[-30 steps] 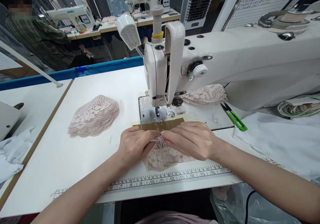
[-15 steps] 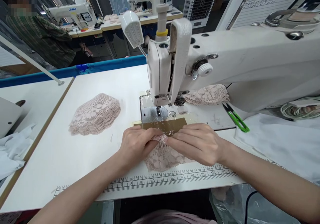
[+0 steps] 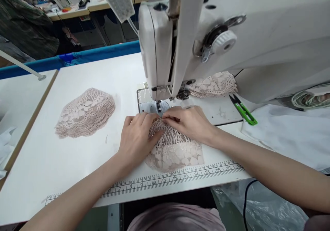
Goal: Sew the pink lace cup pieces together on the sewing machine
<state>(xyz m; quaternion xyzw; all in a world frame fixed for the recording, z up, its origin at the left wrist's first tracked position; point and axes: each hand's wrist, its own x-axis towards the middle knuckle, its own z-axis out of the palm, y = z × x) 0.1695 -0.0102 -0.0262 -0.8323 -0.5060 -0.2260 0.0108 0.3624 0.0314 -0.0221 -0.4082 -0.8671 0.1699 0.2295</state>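
A pink lace piece (image 3: 175,148) lies on the white table in front of the sewing machine (image 3: 232,41), its far edge up by the needle plate (image 3: 146,103). My left hand (image 3: 136,138) rests on the lace's left side, fingers pressed together on the cloth. My right hand (image 3: 188,122) pinches the lace's far edge just before the presser foot, fingers closed on it.
A stack of pink lace pieces (image 3: 85,112) sits left on the table (image 3: 64,155). More lace (image 3: 213,84) lies behind the machine's head. Green thread snips (image 3: 243,110) lie to the right by white cloth (image 3: 291,138). A printed ruler (image 3: 167,179) runs along the front edge.
Both hands have pushed the lace forward to the needle plate, and more of the lace now shows spread flat behind them. The camera has moved closer and lower.
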